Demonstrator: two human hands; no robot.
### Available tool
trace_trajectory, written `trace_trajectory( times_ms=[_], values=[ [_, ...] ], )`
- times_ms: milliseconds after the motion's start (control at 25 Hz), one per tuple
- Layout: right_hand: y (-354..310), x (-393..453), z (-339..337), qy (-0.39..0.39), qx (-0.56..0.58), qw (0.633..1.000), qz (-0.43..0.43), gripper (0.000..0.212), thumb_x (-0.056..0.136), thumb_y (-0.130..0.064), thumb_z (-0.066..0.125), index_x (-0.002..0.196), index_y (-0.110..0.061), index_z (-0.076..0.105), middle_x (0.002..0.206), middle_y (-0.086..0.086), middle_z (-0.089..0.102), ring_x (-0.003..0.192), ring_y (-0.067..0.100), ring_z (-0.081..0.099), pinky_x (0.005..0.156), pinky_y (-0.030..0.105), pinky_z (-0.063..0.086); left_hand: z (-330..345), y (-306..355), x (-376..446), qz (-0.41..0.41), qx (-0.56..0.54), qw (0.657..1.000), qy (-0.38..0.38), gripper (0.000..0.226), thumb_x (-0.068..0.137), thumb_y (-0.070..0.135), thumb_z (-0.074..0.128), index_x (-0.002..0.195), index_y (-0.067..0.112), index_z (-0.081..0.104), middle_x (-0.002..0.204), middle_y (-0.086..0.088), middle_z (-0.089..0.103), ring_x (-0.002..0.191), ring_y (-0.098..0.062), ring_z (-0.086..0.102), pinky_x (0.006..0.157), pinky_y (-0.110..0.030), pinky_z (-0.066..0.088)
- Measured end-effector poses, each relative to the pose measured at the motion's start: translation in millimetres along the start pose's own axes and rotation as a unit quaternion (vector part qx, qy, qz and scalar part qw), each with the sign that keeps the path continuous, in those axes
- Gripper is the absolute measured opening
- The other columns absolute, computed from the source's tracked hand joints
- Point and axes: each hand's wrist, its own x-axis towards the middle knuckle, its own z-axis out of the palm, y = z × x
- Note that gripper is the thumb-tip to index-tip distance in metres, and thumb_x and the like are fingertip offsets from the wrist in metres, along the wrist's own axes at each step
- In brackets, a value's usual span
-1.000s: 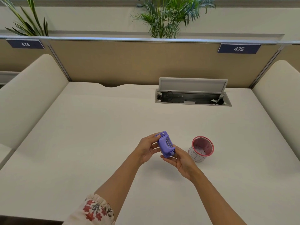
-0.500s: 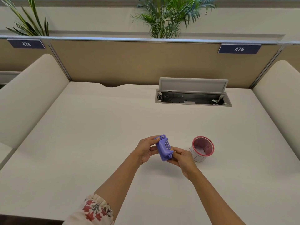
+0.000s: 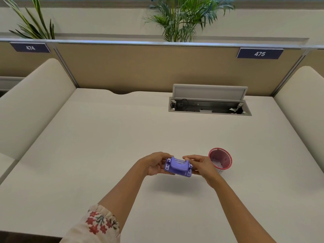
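Observation:
A small purple hole punch is held level above the white desk, its lever side up. My left hand grips its left end with curled fingers. My right hand grips its right end, thumb on top. Just right of my right hand stands a small pink mesh bin, tilted toward me, with white paper bits inside.
An open cable tray with its lid raised is set into the desk at the back right. Tan partitions and cream side panels enclose the desk. Plants stand behind the partition.
The punch has turned from nearly upright to lying level between both hands. My right hand has shifted from beneath it to its right end.

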Motion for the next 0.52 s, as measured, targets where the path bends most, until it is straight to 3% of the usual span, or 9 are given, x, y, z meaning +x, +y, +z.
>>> trace_trajectory(
  times_ms=[120,240,360,520],
  values=[
    [2.4,4.8,1.8,0.065,0.009,0.998,0.013,0.012,0.087,-0.017,0.073,0.097,-0.012,0.078,0.092,0.008,0.078,0.071,0.016,0.07,0.063,0.025,0.057,-2.0,1.7,-2.7,-0.041,0.007,0.998,-0.04,0.02,0.099,0.01,0.057,0.102,-0.004,0.07,0.095,-0.016,0.078,0.081,-0.027,0.076,0.077,-0.04,0.064],
    [4.5,8.2,2.2,0.093,0.049,0.994,0.044,0.013,0.09,-0.024,0.07,0.096,-0.015,0.077,0.089,0.002,0.078,0.074,0.015,0.07,0.067,0.025,0.055,-1.8,-0.4,-1.2,-0.016,0.023,0.998,-0.059,0.022,0.1,0.009,0.054,0.106,-0.003,0.072,0.1,-0.013,0.077,0.086,-0.024,0.076,0.078,-0.035,0.063],
    [2.1,8.1,1.6,0.071,0.096,0.992,0.045,0.025,0.098,-0.027,0.055,0.096,-0.016,0.077,0.095,0.0,0.079,0.083,0.012,0.073,0.072,0.022,0.055,2.5,-4.7,2.1,0.034,0.002,0.999,-0.035,0.021,0.099,0.011,0.055,0.105,0.001,0.073,0.101,-0.009,0.078,0.085,-0.02,0.076,0.076,-0.031,0.063],
    [-1.0,4.9,4.1,0.009,0.137,0.99,0.007,0.03,0.098,-0.015,0.049,0.103,-0.017,0.078,0.109,0.001,0.077,0.101,0.014,0.073,0.082,0.022,0.057,5.2,-10.8,7.2,0.083,-0.035,0.996,-0.006,0.025,0.097,0.009,0.055,0.113,0.001,0.073,0.111,-0.012,0.075,0.093,-0.024,0.074,0.08,-0.033,0.062]
  ],
)
